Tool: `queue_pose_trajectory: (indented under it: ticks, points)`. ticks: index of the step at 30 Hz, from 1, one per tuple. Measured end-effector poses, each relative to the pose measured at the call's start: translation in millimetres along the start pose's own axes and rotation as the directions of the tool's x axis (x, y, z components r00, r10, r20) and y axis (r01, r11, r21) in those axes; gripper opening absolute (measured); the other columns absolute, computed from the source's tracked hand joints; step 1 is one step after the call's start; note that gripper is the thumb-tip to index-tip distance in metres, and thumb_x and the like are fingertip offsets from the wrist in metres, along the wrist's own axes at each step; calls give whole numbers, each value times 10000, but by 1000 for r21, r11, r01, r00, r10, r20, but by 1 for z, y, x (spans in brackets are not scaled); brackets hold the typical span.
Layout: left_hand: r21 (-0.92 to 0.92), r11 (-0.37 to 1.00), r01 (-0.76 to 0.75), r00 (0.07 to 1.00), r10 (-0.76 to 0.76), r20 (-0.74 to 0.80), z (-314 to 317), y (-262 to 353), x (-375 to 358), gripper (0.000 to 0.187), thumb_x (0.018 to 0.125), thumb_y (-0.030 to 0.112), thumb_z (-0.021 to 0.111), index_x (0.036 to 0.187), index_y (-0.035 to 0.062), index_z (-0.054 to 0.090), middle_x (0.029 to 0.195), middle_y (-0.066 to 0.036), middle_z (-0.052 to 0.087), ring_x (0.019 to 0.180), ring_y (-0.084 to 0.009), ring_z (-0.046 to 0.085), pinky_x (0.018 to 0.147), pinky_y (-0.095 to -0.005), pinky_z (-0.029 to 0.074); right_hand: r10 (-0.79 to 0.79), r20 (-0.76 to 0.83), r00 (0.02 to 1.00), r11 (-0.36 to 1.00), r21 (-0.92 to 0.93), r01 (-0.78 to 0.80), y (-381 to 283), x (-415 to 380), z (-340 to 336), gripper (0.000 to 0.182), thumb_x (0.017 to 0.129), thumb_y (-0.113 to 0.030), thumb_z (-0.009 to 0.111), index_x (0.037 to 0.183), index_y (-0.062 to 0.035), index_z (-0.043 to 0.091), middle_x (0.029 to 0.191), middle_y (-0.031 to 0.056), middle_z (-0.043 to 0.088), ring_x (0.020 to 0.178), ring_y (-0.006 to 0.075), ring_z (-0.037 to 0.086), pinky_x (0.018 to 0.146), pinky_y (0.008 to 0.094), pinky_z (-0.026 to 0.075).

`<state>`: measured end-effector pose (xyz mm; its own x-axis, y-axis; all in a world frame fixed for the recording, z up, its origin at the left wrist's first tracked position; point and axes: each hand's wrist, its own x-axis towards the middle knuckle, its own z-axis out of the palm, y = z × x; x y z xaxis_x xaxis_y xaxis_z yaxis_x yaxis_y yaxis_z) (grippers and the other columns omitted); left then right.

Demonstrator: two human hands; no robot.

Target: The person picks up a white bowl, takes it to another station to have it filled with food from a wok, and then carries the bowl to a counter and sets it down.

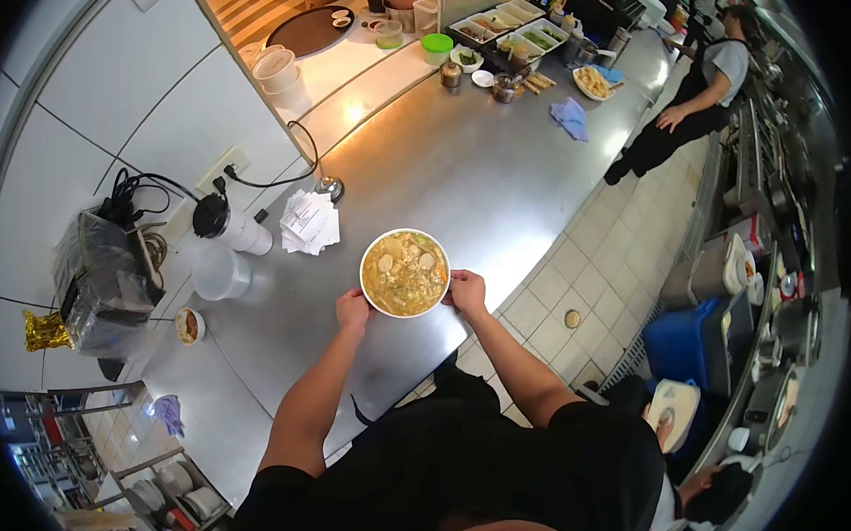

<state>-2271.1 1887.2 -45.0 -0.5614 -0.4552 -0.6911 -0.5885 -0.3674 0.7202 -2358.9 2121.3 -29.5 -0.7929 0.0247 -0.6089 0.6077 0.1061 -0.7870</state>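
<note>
A round white bowl (pixel 364 292) full of yellowish-brown soup (pixel 405 274), with pale slices and bits of green and orange in it, is held over the steel counter (pixel 304 299). My left hand (pixel 353 309) grips its left side and my right hand (pixel 467 292) its right side. Fingers on both hands are closed at the rim, with their tips partly hidden under the bowl. Left of the bowl lies a pile of white paper slips (pixel 310 221), beside a small metal call bell (pixel 329 187).
On the left stand a clear plastic tub (pixel 221 272), a white cup (pixel 249 235) and a small food bowl (pixel 190 326). Ingredient trays (pixel 496 20), a blue cloth (pixel 569 119) and a food plate (pixel 592 83) sit farther along. One person (pixel 712 82) stands in the right aisle; another crouches lower right.
</note>
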Motion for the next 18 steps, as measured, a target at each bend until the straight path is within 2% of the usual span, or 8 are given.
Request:
queue_pose_trajectory:
  ticks: [4,7,13,16,18]
  points:
    - [-19,1000,23,1000,-23,15,45,23,11,243,950,13,511,1126,-26,674,984,-126,729,831,-225,733,710,-381,637,-25,-26,999,999,39,26,-20,44,-22,176,885,3,617,1037,67,677,809,124,714,586,187,690,487,310,576]
    - [-68,997,26,999,-25,21,78,32,29,236,969,25,514,1139,-35,667,989,-138,728,838,-234,736,729,-383,637,-46,-16,999,999,-9,45,-41,75,-43,189,889,15,574,1034,75,681,811,131,716,600,192,693,482,307,572]
    - [-166,984,66,994,-50,102,144,51,50,223,1003,93,557,1153,-37,659,1010,-149,727,837,-242,740,752,-381,636,-78,-80,994,997,-25,77,-85,116,-75,208,889,8,567,1042,79,690,802,129,712,589,175,678,499,289,571]
    - [-182,981,59,991,-36,127,167,51,67,221,999,119,592,1149,-27,663,1001,-138,732,830,-240,741,750,-377,636,-121,-86,989,987,-119,110,-97,138,-91,194,886,-5,592,1027,75,699,785,113,708,557,151,650,457,267,517]
    - [-199,978,71,988,-41,151,179,56,71,221,999,122,595,1149,-24,665,993,-134,734,825,-238,742,751,-374,636,-116,-90,989,989,-104,107,-104,149,-97,187,892,-9,596,1023,71,704,779,105,707,550,143,640,457,262,502]
